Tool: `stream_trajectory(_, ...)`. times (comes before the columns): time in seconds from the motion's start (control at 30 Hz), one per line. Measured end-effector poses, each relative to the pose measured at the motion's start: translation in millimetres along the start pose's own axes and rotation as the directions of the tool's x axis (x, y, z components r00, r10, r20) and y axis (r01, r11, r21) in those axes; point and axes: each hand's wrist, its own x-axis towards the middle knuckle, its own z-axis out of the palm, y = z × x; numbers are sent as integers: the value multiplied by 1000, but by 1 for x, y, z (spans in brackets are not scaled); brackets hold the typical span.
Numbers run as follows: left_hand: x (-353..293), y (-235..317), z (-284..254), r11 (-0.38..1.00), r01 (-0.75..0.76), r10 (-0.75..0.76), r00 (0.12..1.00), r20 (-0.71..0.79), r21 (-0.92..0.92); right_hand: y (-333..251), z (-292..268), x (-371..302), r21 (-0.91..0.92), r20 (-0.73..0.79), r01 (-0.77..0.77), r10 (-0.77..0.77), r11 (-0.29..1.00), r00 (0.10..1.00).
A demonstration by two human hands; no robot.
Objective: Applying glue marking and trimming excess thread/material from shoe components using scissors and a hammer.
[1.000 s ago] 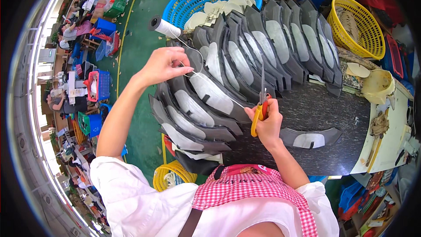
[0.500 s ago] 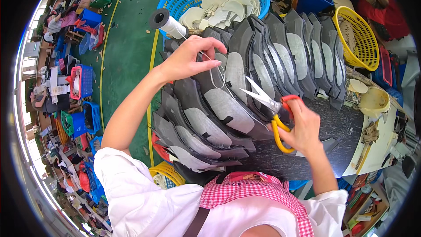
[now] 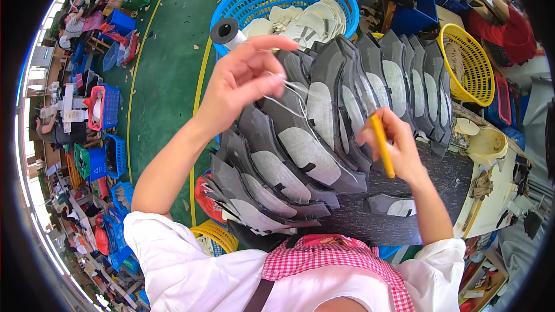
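My left hand (image 3: 243,81) hovers over the stacked pieces, thumb and finger pinched on a white thread (image 3: 304,110). The thread loops down over the dark grey shaped pieces (image 3: 272,170), which carry light grey patches and stand in overlapping rows. Just beyond that hand is a spool (image 3: 229,33) with a black end, partly covered by it. In my right hand (image 3: 402,150) is a pair of scissors (image 3: 381,145), yellow handle loop toward me. Their blades point away over the rows and are blurred, so I cannot tell how far apart they are.
A blue basket (image 3: 350,0) of pale cut pieces stands beyond the rows. At the right are a yellow basket (image 3: 488,75) and a cream tub (image 3: 491,145). One loose grey piece (image 3: 399,206) lies on the dark bench (image 3: 376,225). Green floor (image 3: 162,81) runs along the left.
My right hand has turned the scissors; the blades swung from pointing left to pointing away. The thread loop hangs slightly further right. The loose piece on the bench shows more fully.
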Motion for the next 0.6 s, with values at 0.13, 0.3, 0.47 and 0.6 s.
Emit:
stream_trajectory(0.13, 9, 39, 28, 972, -106, 55, 970, 235, 209, -52, 21, 15, 778, -42, 167, -215, 605, 976)
stream_trajectory(0.3, 27, 63, 28, 783, -323, 140, 924, 356, 531, -90, 7, 8, 705, -324, 368, -187, 606, 928)
stream_trajectory(0.47, 12, 50, -3, 836, -197, -60, 895, 442, 513, -39, 29, -43, 601, -437, 396, -129, 694, 890)
stream_trajectory(0.6, -28, -13, -8, 738, -97, -358, 783, 508, 668, 27, 101, -93, 487, -259, -83, 235, 869, 937)
